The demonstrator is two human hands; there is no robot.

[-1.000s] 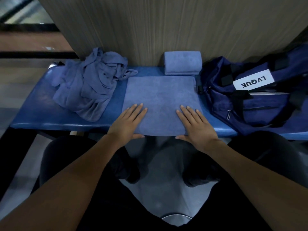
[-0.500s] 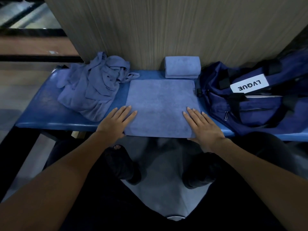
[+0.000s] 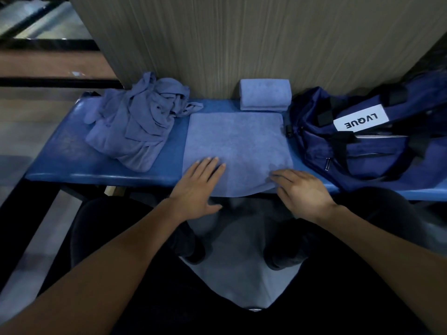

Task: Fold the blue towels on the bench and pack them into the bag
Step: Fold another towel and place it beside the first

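Left hand (image 3: 197, 183) is pressing flat while right hand (image 3: 300, 189) is pinching the half-folded blue terry towel (image 3: 235, 143); its overhanging edge risks sliding off the blue padded bench (image 3: 60, 163).

On the bench (image 3: 60, 163), towel heap (image 3: 135, 126) left, flat towel (image 3: 237, 146) centre, bag (image 3: 358, 146) right.

We note a wood-grain wall panel (image 3: 254, 39) rising behind, a dark rail (image 3: 48, 82) crossing the pale floor (image 3: 242, 250) at left, and two dark shoes (image 3: 191, 247) below.
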